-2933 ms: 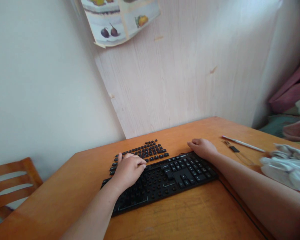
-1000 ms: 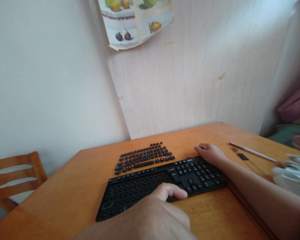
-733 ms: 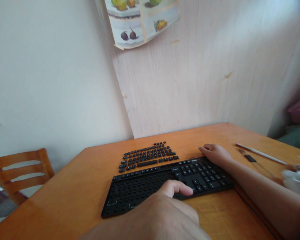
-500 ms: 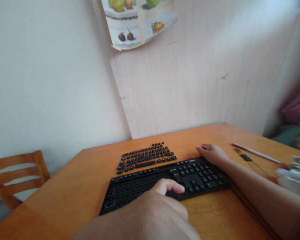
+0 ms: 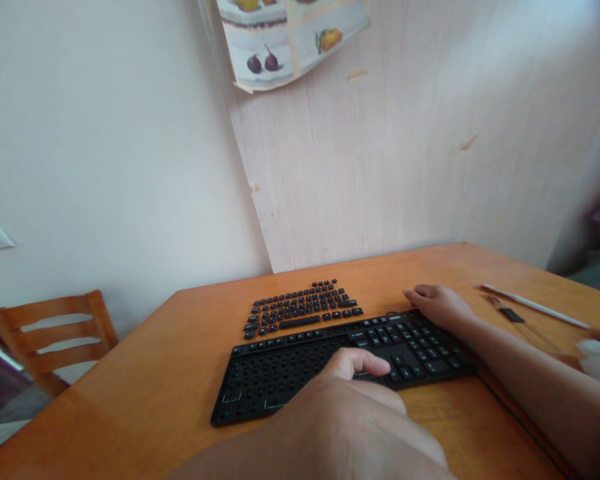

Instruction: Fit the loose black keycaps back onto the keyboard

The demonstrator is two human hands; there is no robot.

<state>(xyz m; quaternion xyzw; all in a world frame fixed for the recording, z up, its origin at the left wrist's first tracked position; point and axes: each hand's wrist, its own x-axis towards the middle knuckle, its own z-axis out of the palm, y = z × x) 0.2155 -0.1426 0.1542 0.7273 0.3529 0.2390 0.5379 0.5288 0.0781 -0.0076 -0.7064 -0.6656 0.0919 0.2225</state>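
Note:
A black keyboard (image 5: pixel 293 373) lies angled on the wooden table, many sockets bare on its left part, keycaps in place on its right part. Reaching in from the bottom, my left hand (image 5: pixel 360 407) is over its front edge, one bent finger near the arrow keys. Its other fingers curl under, so whatever they hold is hidden. At the keyboard's back right corner rests my right hand (image 5: pixel 435 303), fingers folded, its forearm passing over the right end; I cannot see anything inside it. Loose black keycaps (image 5: pixel 300 308) lie in rows behind the keyboard, including a long space bar (image 5: pixel 300 323).
To the right lie a white pencil-like stick (image 5: pixel 535 306), a thin wire tool with a black middle (image 5: pixel 511 315) and a crumpled clear plastic bag (image 5: pixel 597 360). A cable (image 5: pixel 510 413) runs toward the front. Left stands a wooden chair (image 5: pixel 55 337); a wall is behind.
The view has turned a little to the left, so the scene sits further right. My left hand has moved slightly right over the keyboard. My right hand stays at the corner.

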